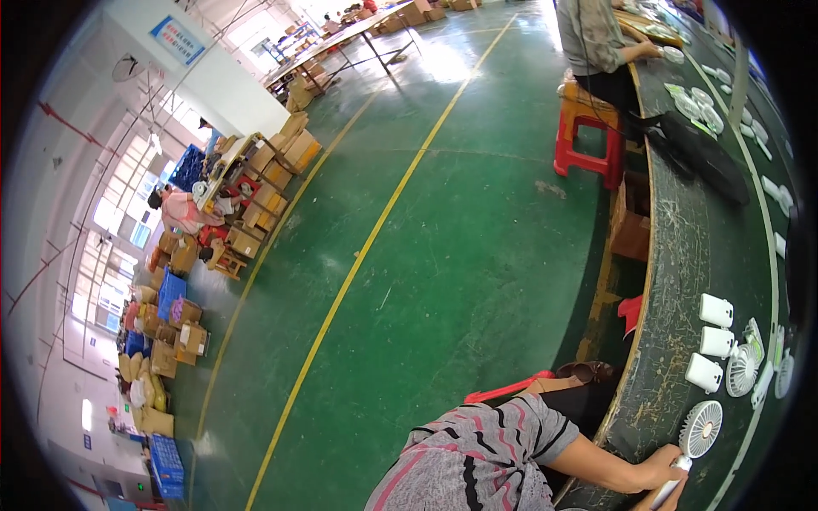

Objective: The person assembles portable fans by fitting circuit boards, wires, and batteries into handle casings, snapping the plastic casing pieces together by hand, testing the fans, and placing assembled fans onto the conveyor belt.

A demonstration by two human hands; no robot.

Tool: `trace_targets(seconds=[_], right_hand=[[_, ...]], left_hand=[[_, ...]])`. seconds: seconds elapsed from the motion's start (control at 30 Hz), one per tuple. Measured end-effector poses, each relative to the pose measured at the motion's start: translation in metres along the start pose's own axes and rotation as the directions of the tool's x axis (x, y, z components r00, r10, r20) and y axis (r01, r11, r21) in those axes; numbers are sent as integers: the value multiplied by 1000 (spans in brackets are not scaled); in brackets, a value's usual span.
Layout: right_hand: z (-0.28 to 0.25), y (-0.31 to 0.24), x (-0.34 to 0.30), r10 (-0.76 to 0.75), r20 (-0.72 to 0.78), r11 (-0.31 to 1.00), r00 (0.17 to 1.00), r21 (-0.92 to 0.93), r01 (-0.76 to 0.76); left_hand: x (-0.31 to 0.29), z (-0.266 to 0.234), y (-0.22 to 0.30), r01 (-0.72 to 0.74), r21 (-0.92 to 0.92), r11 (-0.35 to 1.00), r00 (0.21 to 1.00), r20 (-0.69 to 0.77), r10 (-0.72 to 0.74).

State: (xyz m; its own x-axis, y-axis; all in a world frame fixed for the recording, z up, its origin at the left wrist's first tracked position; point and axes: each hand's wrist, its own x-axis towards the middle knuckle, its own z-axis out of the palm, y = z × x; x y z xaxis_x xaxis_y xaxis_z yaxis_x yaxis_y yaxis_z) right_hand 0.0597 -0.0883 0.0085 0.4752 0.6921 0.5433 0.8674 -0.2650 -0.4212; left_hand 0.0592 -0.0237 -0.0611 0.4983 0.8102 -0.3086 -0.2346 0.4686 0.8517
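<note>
The two hands are close together at a white fan (700, 429) over the dark counter (669, 332). The left hand (656, 469) is wrapped around its handle. The right hand (675, 496) is by the handle too, but it is cut off, so I can't tell how it grips. Just past the fan are three white boxy pieces (716, 342). Farther along, a person (590, 38) is at a red stool (588, 143).
</note>
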Motion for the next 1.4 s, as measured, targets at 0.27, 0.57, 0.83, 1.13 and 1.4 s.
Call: trace_targets(seconds=[0.27, 0.57, 0.83, 1.13, 1.4], right_hand=[[-17, -23, -7, 76, 96, 993, 992, 81, -84], [-28, -29, -18, 186, 167, 982, 968, -55, -179], [-28, -30, -20, 124, 122, 991, 985, 27, -129], [-32, -31, -15, 118, 132, 992, 984, 37, -124], [-28, -22, -20, 67, 135, 997, 989, 15, -70]], left_hand=[[-22, -8, 14, 93, 0, 996, 995, -25, -93], [-35, -15, 22, 56, -62, 996, 998, 22, -55], [-33, -18, 18, 31, -75, 997, 997, 75, -25], [-32, -12, 15, -1, -70, 998, 996, 92, 8], [-34, -12, 12, 41, 33, 999, 999, 12, -41]])
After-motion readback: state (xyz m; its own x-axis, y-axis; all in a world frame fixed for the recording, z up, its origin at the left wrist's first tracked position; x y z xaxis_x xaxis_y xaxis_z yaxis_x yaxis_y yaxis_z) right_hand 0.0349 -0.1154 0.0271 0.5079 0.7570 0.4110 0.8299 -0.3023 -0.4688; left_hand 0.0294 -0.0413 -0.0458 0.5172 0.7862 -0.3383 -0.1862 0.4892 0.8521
